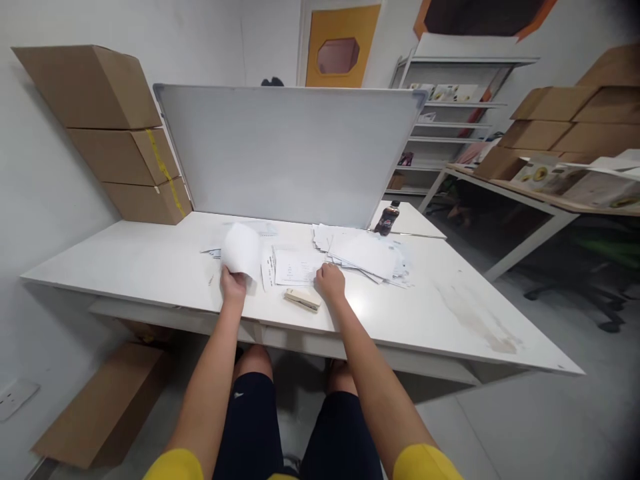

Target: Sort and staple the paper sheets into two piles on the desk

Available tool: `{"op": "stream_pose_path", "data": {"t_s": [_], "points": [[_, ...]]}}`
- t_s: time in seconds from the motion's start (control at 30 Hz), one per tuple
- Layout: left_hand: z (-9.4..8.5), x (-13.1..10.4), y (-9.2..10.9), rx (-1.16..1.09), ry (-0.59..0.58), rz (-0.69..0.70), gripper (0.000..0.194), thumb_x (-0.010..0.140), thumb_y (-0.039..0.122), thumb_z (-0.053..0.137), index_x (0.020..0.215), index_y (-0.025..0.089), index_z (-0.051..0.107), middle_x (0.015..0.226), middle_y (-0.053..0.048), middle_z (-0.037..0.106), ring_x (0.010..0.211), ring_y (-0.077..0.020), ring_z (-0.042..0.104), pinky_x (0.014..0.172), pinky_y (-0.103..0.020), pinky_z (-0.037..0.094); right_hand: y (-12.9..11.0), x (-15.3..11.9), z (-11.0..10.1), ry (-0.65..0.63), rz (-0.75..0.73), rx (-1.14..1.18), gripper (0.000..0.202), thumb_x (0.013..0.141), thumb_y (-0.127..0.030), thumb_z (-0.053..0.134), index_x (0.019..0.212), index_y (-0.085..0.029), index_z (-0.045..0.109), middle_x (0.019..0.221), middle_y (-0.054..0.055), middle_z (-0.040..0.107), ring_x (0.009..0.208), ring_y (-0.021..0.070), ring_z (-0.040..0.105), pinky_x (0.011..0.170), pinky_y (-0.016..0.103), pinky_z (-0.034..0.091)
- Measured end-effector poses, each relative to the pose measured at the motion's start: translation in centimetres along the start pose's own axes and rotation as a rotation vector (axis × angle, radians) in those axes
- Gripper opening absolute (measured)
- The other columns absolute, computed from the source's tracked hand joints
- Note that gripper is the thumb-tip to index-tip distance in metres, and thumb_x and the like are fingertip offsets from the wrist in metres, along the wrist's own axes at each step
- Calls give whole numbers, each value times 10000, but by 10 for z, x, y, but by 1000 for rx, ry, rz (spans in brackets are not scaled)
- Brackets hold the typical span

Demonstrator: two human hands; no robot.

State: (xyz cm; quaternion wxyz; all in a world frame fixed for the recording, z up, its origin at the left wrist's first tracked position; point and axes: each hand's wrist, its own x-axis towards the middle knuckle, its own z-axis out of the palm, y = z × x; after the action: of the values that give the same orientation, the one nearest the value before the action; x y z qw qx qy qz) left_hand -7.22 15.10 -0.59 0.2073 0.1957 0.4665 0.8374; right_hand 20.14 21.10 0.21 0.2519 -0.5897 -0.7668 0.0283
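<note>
My left hand is closed on the lower edge of a white paper, which is raised and curved above the table. My right hand rests at the right edge of a printed sheet, its fingers curled; whether they grip anything is hidden. Just in front of that sheet lies a beige stapler. To the right of my right hand, a spread pile of papers covers part of the tabletop. More flat sheets show behind the raised paper.
The white table carries an upright whiteboard along its back, stacked cardboard boxes at the left and a dark bottle at the right. Another table with boxes stands further right.
</note>
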Motion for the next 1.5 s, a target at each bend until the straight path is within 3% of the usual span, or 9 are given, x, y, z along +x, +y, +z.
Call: {"op": "stream_pose_path", "data": {"t_s": [0.13, 0.3, 0.5, 0.7, 0.9, 1.07, 1.23, 1.37, 1.5], "points": [[5, -5, 5, -245, -111, -171, 315, 935, 388, 458, 1052, 160, 641, 1098, -108, 703, 1136, -199, 612, 930, -339, 511, 2, -4, -3, 0, 30, -1, 250, 936, -192, 368, 868, -158, 606, 915, 102, 640, 862, 200, 529, 685, 298, 295], [14, -19, 5, -226, -333, -212, 330, 871, 424, 588, 1042, 152, 663, 1182, -102, 683, 1166, -223, 595, 965, -326, 482, 1, -5, -3, 16, 76, 14, 255, 931, -188, 367, 850, -165, 608, 854, 84, 640, 807, 193, 541, 667, 290, 309], [15, -20, 8, 28, -474, -252, 631, 848, 723, 336, 775, 179, 648, 924, -115, 718, 1030, -260, 653, 887, -369, 503, 1, -2, -3, 60, -31, 40, 268, 894, -170, 404, 1050, -144, 620, 1109, 121, 639, 1023, 236, 535, 846, 317, 356], [20, -28, 2, 621, -388, 95, 430, 889, 521, 383, 964, 183, 639, 1112, -121, 670, 1138, -267, 582, 1005, -426, 426, 4, 4, 2, -20, -57, 70, 366, 881, -181, 407, 1202, -120, 572, 1292, 150, 574, 1176, 260, 489, 950, 331, 346], [29, -49, -11, 1121, -407, 353, 565, 785, 426, 634, 1233, 90, 555, 1454, -259, 416, 1443, -425, 164, 1144, -600, 88, 7, 7, 2, -73, -75, 90, 284, 855, -200, 438, 1069, -158, 618, 1113, 133, 654, 1055, 251, 559, 888, 321, 383], [31, -45, -13, 1229, -585, 413, 527, 864, 421, 538, 1293, 116, 523, 1371, -223, 529, 1410, -407, 280, 1139, -602, 124, 10, 10, 4, -105, -133, 149, 303, 843, -229, 462, 1085, -200, 641, 1105, 75, 682, 1041, 222, 588, 881, 288, 408], [30, -33, -11, 954, -708, 252, 574, 798, 317, 633, 1338, 179, 500, 1369, -165, 541, 1332, -340, 429, 1126, -506, 277, 15, 12, 7, -133, -146, 207, 334, 849, -242, 458, 1118, -235, 656, 1145, 44, 685, 1084, 211, 590, 906, 287, 423], [27, -27, -7, 595, -737, -37, 802, 807, 294, 625, 1507, 239, 239, 1387, -152, 505, 1140, -240, 593, 977, -404, 455, 16, 12, 8, -146, -147, 233, 360, 858, -262, 469, 1167, -226, 648, 1201, 51, 671, 1134, 216, 577, 952, 300, 416], [25, -26, -6, 647, -695, -140, 933, 780, 257, 655, 1544, 233, 121, 1225, -129, 578, 917, -170, 640, 857, -327, 492, 13, 11, 7, -152, -172, 233, 401, 907, -338, 457, 1258, -207, 601, 1301, 63, 623, 1219, 215, 526, 1028, 310, 367]]}}
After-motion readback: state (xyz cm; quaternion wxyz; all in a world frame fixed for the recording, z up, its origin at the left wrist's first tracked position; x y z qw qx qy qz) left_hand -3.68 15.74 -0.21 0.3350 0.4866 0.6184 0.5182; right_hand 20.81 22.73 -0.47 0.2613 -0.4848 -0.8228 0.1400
